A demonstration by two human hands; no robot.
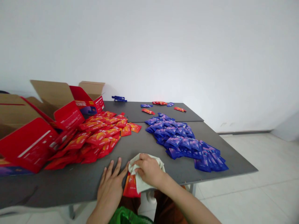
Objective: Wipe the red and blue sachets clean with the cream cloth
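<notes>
My left hand (111,180) lies on the dark table with its fingers spread. Its thumb reaches to the edge of a pale cloth (141,184) and the top of a red-orange sachet (132,185). My right hand (149,170) grips and presses the bunched cloth, fingers curled into it. The cloth covers the sachet's upper and right part; its lower end shows at the table's front edge. To the left lies a heap of red sachets (100,133). On the right, purple-blue sachets (175,133) lie overlapping in a long pile.
Open red cardboard boxes (35,143) with raised flaps stand along the left. A few loose sachets (148,111) and some dark blue packets (119,98) lie on the far part of the dark table (140,141). A white wall (177,56) rises behind.
</notes>
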